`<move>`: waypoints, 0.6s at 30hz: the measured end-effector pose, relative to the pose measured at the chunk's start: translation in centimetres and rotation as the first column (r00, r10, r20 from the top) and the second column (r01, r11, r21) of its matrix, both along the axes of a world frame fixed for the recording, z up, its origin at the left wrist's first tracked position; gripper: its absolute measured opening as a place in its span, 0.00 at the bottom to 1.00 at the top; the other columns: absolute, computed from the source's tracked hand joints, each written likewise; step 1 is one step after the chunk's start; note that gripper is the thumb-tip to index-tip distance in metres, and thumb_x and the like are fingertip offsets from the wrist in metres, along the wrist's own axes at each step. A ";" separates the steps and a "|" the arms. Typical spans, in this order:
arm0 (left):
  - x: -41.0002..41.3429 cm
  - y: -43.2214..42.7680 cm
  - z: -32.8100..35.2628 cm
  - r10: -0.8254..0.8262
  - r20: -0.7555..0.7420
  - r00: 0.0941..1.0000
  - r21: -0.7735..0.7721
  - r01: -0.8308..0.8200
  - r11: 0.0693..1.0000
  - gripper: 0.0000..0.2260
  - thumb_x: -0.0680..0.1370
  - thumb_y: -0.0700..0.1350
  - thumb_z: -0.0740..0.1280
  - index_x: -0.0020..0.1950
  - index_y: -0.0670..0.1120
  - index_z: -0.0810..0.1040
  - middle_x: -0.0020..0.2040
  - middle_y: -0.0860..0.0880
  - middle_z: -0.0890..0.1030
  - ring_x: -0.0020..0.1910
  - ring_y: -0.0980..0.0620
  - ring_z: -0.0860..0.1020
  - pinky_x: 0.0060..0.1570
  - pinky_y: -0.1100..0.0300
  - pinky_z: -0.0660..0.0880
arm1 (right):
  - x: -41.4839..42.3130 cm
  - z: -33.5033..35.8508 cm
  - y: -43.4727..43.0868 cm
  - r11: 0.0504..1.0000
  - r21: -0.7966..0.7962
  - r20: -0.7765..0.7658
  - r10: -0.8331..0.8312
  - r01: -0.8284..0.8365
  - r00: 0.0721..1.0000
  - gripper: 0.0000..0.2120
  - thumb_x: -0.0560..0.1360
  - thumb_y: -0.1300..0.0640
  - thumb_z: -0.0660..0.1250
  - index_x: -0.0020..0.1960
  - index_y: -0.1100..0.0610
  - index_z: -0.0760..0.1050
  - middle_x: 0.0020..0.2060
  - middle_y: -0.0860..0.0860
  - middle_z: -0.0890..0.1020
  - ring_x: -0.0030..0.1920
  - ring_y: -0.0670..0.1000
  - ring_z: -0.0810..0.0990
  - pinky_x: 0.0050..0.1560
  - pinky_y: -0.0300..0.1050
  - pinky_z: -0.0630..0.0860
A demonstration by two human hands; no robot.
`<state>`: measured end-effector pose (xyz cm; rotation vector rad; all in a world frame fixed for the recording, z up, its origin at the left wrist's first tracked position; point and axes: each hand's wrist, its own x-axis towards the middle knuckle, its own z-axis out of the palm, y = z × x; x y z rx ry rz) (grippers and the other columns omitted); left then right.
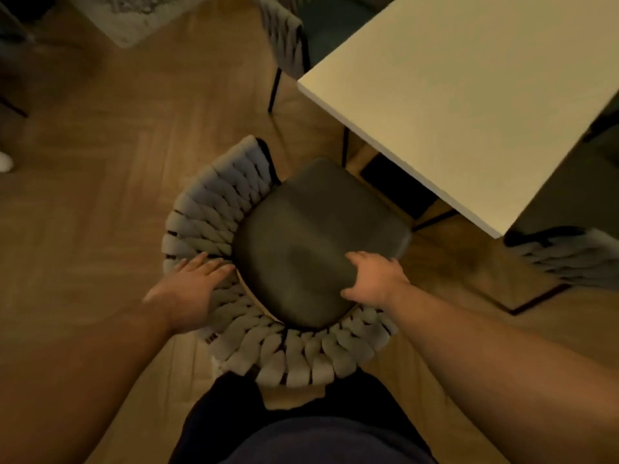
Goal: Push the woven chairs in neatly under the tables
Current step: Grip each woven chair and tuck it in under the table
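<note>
My left hand (191,289) lies flat, fingers straight, on the backrest of the woven chair (214,209) at 8 o'clock. My right hand (375,279) rests spread on the seat's 4 o'clock edge, gripping nothing. I judge this a two-sided brace for steering it toward the table (469,95) at 1 o'clock — the seat stands clear of it, not yet under.

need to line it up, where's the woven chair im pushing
Head view, centre frame: the woven chair stands down-left of the white table, its seat not under it.
</note>
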<state>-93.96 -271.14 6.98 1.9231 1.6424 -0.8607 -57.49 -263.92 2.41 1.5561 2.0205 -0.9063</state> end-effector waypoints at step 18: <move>-11.1 7.2 -8.4 -0.716 -0.080 0.693 -0.173 0.698 0.695 0.31 0.83 0.44 0.61 0.86 0.52 0.58 0.85 0.47 0.60 0.85 0.42 0.55 0.82 0.39 0.39 | -21.4 -5.3 -19.6 0.944 -0.194 0.042 -0.262 0.266 0.964 0.41 0.77 0.34 0.69 0.84 0.47 0.60 0.79 0.50 0.70 0.78 0.57 0.67 0.81 0.61 0.56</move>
